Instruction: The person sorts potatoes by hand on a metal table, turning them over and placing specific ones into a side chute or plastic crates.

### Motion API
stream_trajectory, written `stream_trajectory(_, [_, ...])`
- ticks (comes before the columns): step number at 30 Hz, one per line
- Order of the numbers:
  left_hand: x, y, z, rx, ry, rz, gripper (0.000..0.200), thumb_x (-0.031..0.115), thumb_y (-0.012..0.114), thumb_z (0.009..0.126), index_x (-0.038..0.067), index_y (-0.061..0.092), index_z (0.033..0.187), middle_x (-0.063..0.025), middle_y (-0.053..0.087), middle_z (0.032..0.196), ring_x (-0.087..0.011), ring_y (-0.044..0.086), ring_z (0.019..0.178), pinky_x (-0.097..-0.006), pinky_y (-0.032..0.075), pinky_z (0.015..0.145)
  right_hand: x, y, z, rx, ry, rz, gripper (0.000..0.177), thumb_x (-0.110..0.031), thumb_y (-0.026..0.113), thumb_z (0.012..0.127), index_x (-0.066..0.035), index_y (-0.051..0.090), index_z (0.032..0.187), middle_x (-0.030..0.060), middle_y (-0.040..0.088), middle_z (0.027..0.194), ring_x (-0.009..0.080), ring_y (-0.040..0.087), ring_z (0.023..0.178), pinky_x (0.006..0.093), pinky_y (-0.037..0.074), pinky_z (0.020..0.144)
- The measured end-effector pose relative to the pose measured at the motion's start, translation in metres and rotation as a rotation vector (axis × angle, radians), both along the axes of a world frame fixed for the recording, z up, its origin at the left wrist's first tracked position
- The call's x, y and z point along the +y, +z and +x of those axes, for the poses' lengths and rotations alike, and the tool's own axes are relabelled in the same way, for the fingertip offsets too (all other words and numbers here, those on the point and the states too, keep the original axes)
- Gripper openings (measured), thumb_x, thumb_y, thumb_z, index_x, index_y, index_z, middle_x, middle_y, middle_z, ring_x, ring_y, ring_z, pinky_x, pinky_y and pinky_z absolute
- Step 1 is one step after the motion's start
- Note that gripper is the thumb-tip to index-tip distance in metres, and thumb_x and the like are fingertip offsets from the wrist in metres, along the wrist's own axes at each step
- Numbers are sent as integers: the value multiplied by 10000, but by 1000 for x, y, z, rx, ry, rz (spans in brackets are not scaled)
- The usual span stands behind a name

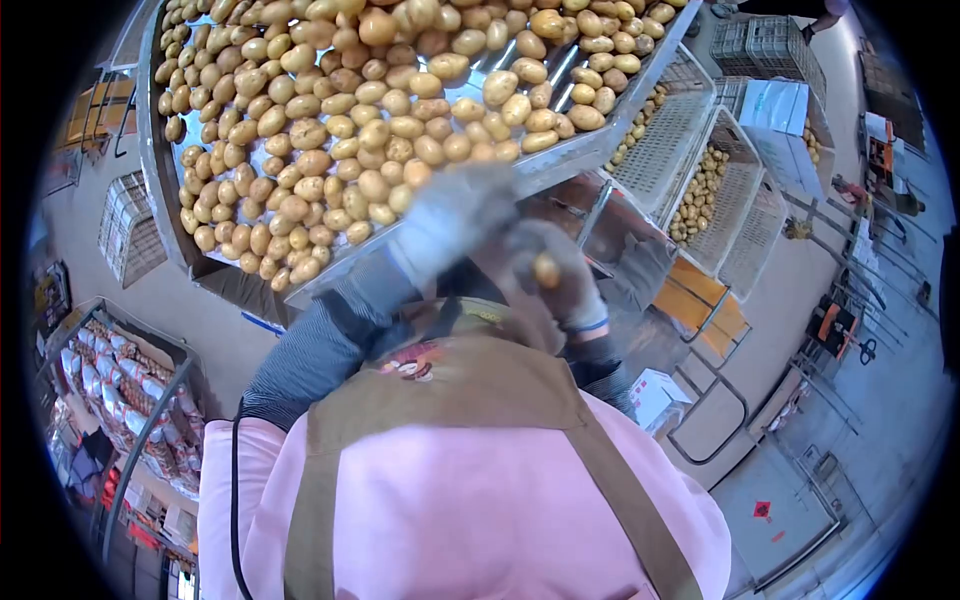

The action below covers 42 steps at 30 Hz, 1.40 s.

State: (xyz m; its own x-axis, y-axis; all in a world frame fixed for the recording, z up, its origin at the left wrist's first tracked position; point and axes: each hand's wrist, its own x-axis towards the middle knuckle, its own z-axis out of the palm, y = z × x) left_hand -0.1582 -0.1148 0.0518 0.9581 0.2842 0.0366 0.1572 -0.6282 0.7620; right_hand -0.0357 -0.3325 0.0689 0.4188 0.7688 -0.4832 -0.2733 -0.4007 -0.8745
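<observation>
Potatoes (330, 150) lie spread across a sorting table (235, 285) with a raised metal edge, in front of my chest. My left hand (455, 220), in a grey-white work glove, is over the table's near edge beside the closest potatoes. Motion smears its fingers, so whether they hold anything does not show. Just right of it, below the edge, my right hand (565, 285) is in a similar glove. Its fingers curl around a small potato (546, 270) that shows between them.
Plastic crates (700, 205) with potatoes stand to the right of the table. A white carton (660, 400) sits on the floor at lower right. Filled bags (130, 395) are stacked in a metal-framed cart at left, near an upright crate (132, 230).
</observation>
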Motion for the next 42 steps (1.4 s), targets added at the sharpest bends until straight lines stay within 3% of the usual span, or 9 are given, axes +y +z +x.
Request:
stream_trajectory(4, [74,-53,17,253,-12,500,430,87,674,778,62,648,1206,-111,612,1311,-293,604,1145,-398,543,900,-13,12,22,-734,290,151,227,-204,567,993,-24,683,1069,69,687,980,184,661,852,309,535,728])
stream_trajectory(7, [72,-52,33,444,-119,621,382,88,667,792,62,659,1173,-103,615,1239,-315,601,1124,-393,546,899,-110,-11,107,331,-736,15,339,-285,564,1020,-59,595,1270,62,678,1069,195,670,987,323,552,888])
stream_trajectory(9, [60,-42,39,584,-127,667,408,115,695,772,73,662,1177,-96,603,1260,-314,582,1171,-403,554,899,-131,2,148,-60,-970,-88,433,-267,610,1005,-49,539,1372,108,624,1256,218,627,1129,329,534,951])
stream_trajectory(12, [53,-73,25,388,86,705,437,126,722,748,94,670,1181,-94,588,1297,-317,564,1212,-411,558,896,-173,-43,224,-1063,-646,-430,465,-240,631,992,-39,528,1398,118,614,1279,221,618,1145,327,521,964])
stream_trajectory(23, [95,-30,-1,154,209,153,351,117,654,862,110,631,1212,-168,594,1170,-345,636,1058,-422,534,901,151,-90,-9,-1319,233,-214,951,-284,827,774,-71,307,1542,206,488,1349,385,489,1273,463,450,1038])
stream_trajectory(31, [48,-30,-75,-265,929,-570,428,44,505,930,2,551,1354,-129,615,1310,-218,586,1178,-328,476,1000,195,-63,-11,-614,-150,128,684,-204,690,928,-45,405,1530,271,472,1477,398,449,1385,413,374,1156])
stream_trajectory(36, [2,9,-66,-194,246,-127,458,104,628,966,22,525,1405,-198,614,1327,-387,610,1183,-412,478,1041,107,-46,-44,-704,117,154,483,-153,648,950,6,541,1393,174,629,1268,282,586,1194,388,459,1031])
stream_trajectory(40, [27,-10,-66,-144,480,-120,328,119,665,953,35,635,1268,-197,677,1160,-372,650,1086,-422,525,948,65,15,-5,-489,385,-113,475,-99,712,866,23,593,1309,114,678,1145,239,646,1049,370,518,930])
stream_trajectory(42, [63,-16,-57,-47,562,35,249,157,634,978,69,670,1209,-153,694,1127,-344,665,1021,-415,540,886,24,6,70,129,-200,-125,478,-195,696,891,12,587,1308,121,672,1139,252,643,1025,374,516,902])
